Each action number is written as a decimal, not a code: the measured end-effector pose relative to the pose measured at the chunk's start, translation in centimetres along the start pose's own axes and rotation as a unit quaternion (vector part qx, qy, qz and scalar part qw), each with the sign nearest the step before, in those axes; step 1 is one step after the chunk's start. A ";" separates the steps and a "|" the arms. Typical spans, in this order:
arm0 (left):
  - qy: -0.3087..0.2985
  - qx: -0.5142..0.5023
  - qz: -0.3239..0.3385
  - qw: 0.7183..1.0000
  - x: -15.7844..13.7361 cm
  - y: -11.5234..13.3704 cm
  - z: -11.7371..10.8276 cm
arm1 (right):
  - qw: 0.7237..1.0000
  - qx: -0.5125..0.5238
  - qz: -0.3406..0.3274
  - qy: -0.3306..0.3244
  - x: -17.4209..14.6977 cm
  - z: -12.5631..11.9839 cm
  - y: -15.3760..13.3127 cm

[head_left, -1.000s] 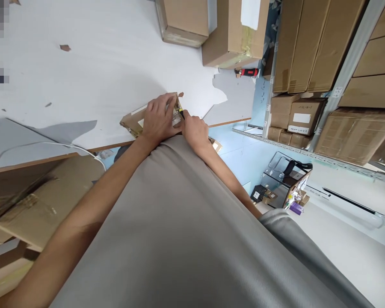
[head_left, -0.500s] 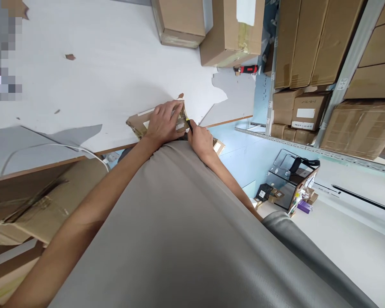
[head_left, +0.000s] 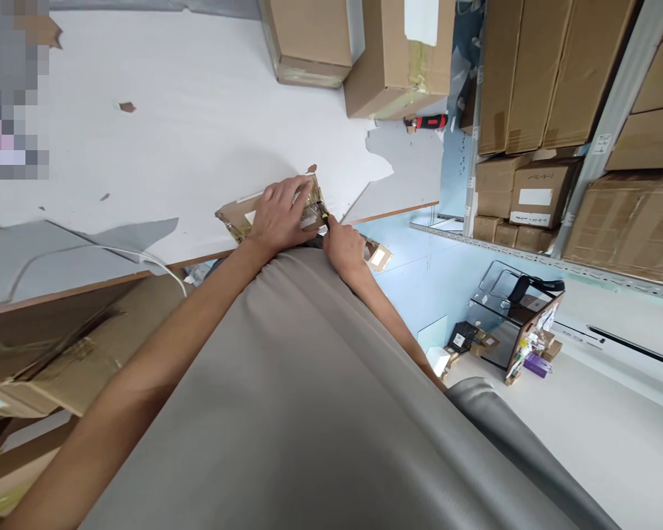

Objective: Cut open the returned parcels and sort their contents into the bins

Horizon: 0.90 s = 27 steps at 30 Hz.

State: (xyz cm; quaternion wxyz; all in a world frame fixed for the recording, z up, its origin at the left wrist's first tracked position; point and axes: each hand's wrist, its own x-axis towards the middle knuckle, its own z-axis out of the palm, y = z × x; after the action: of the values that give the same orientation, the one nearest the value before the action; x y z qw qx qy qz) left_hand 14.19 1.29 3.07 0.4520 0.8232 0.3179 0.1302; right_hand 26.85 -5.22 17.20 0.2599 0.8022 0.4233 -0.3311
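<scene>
Box (head_left: 233, 213) at near counter (head_left: 188, 140) edge: left hand (head_left: 278, 215) spread atop, right hand (head_left: 345, 245) gripping slim tool (head_left: 325, 218); likely cutting, next needing steady bracing.

- Small carton (head_left: 233, 212) on the table (head_left: 188, 140), at its near edge; left hand (head_left: 279, 215) lying over it
- Right hand (head_left: 344, 244) at the carton's right end, slim tool (head_left: 325, 218) in it, pointing at that end
- Scrap (head_left: 312, 169) just behind the carton's far right corner
- Left box (head_left: 309, 33) and right box (head_left: 401, 66) toward the table's far right corner
- Handled tool (head_left: 431, 121) in front of the right box, near the right edge
- Shelving rack (head_left: 601, 143) beyond the right edge, cartons on it
- Large carton (head_left: 116, 331) below the near edge, left of the left forearm (head_left: 174, 346)
</scene>
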 end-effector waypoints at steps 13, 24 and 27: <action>0.000 0.022 -0.014 1.000 -1.7 -0.5 -0.9 | 0.996 -0.065 -0.042 -0.052 -1.2 -1.4 2.1; 0.193 -0.043 -0.164 0.966 -13.0 -2.8 -2.7 | 0.933 -0.195 -0.302 -0.017 -1.3 -3.2 0.5; 0.220 -0.105 -0.211 0.947 -13.4 -3.3 -1.3 | 0.907 -0.237 -0.349 -0.006 0.5 -2.3 -1.4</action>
State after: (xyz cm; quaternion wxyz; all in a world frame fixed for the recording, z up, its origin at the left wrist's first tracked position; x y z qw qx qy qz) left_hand 1.99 -5.17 2.06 0.4722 0.6363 0.5599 0.2423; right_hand 26.58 -2.66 18.08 0.3128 0.5160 0.7408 -0.2952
